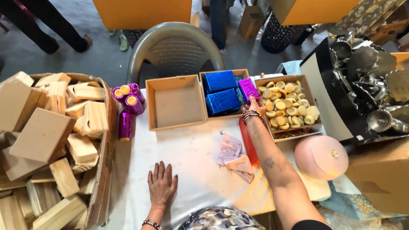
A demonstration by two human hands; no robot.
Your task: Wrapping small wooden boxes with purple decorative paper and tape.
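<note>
Left hand (162, 185) nearest, flat on white table (191, 162), fingers spread, holding nothing. Right hand (254, 106) stretched out, gripping shiny purple block (248, 89) at right edge of wooden tray (203, 76) with two blue wrapped blocks (221, 91) inside. Empty wooden tray (175, 103) just left. Pink cloth (234, 156) near forearm.

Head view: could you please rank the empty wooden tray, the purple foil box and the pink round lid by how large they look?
1. Empty wooden tray, clearly largest.
2. Pink round lid; it lies nearer the camera, which flatters it.
3. Purple foil box, held by the right hand, smallest.
</note>
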